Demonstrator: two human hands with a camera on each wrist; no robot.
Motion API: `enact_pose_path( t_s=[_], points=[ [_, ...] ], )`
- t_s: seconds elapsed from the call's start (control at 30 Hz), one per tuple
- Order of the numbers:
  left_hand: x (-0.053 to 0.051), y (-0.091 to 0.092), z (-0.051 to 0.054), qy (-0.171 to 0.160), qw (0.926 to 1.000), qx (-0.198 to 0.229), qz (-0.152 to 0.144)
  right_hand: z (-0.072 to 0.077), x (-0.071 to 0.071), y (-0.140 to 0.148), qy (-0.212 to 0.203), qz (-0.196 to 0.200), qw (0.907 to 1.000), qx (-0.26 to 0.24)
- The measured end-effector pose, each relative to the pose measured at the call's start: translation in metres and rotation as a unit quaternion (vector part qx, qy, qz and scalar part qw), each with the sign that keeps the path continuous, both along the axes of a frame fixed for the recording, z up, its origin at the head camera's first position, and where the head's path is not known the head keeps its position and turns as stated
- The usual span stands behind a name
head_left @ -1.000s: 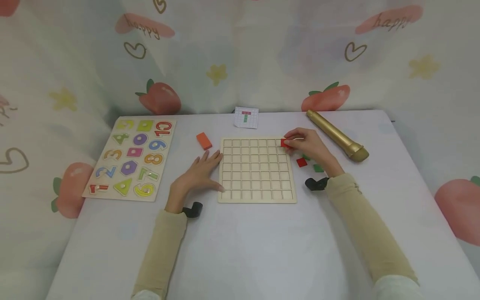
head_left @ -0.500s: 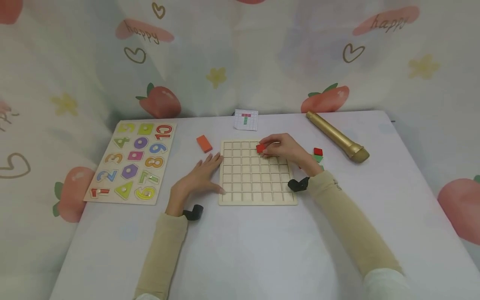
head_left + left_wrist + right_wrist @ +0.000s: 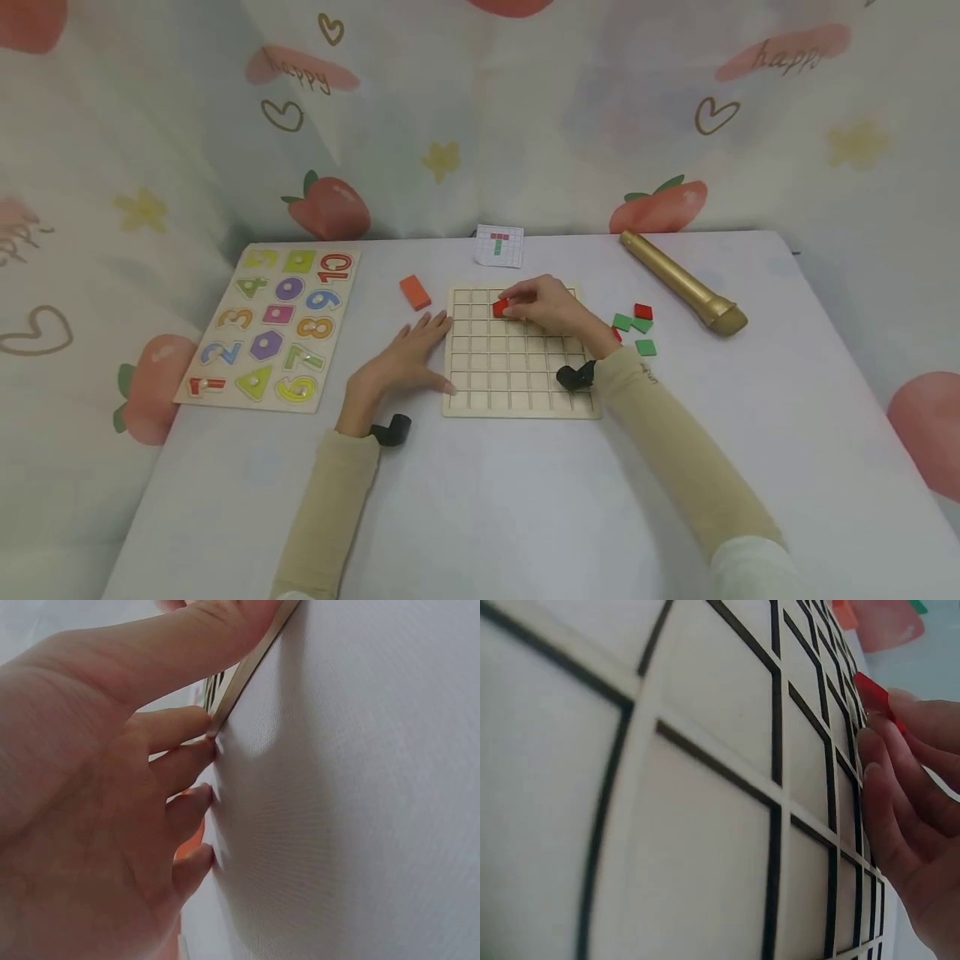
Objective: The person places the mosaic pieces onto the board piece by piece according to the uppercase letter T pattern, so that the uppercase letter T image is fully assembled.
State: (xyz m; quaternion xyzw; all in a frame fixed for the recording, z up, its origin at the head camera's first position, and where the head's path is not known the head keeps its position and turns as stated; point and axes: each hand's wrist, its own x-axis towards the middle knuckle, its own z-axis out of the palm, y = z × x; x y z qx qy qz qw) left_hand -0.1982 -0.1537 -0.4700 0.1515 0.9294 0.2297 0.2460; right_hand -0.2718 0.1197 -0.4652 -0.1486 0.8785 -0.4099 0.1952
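The white counter [image 3: 450,500] carried everything. The number puzzle board [image 3: 234,400] lay left of the wooden grid board [image 3: 517,380], which sat between both hands, probably for easy reach. Right of the grid board, the gold microphone [image 3: 678,282] seemed set aside. The left hand [image 3: 405,354] gripped nothing, spread against the grid board's left edge, likely to stop it sliding; the right hand [image 3: 547,302] reached over its far rows. Beyond its far edge, the printed T card [image 3: 499,246] was probably placed for viewing. The orange block [image 3: 416,292] lay left of its far-left corner. Loose green tiles [image 3: 646,347] and red tiles [image 3: 642,312] lay right of it, presumably handy. Over its second row, the right hand pinched one red square tile [image 3: 499,309], apparently for precise control.
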Motion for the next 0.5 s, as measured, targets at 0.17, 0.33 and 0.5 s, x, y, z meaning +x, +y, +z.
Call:
enact_pose_path(
  t_s=[0.17, 0.33, 0.5],
  points=[
    [0.001, 0.003, 0.003, -0.001, 1.0, 0.001, -0.003, 0.003, 0.004, -0.003, 0.024, 0.01, 0.9996, 0.011],
    [0.001, 0.003, 0.005, -0.002, 1.0, -0.003, 0.005, 0.001, 0.003, -0.009, 0.063, 0.028, 0.9969, 0.037],
    [0.003, 0.003, 0.003, -0.006, 0.9999, -0.01, 0.005, -0.005, 0.004, -0.011, 0.068, 0.032, 0.9956, 0.057]
  ],
)
